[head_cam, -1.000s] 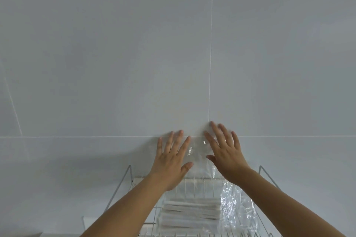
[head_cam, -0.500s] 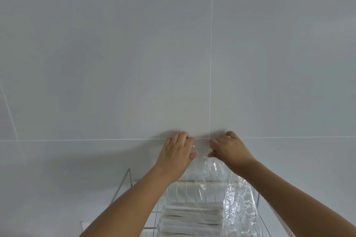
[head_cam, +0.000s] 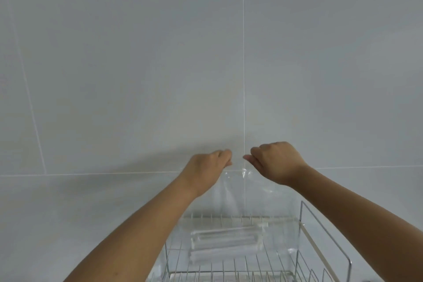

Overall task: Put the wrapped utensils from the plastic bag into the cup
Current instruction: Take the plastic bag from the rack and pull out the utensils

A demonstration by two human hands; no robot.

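Both hands are up high now, lifting where a second ago they lay spread flat against the film. The left hand (head_cam: pixel 207 168) is curled and pinching the top edge of the clear plastic bag (head_cam: pixel 238 192), and the right hand (head_cam: pixel 275 162) pinches that same edge just beside it, fingers tucked under. A narrow gap sits between the two grips, right in front of the tile seam on the wall (head_cam: pixel 137 52).

The bag is hoisted off the wire dish rack (head_cam: pixel 320 236) and hangs stretched from the fingers. It was lower half a second ago, crumpled over the rack's back rail. The wrapped utensils (head_cam: pixel 229 242) sit bunched at the bottom of the bag, lying across it, down at the level of the rack.

That looks like the set-up for pulling the mouth apart: two pinches close together on the top edge, ready to separate. So the task is at its very start, with nothing out of the bag yet. No cup shows anywhere in this view, so where those utensils will land cannot be told from here.
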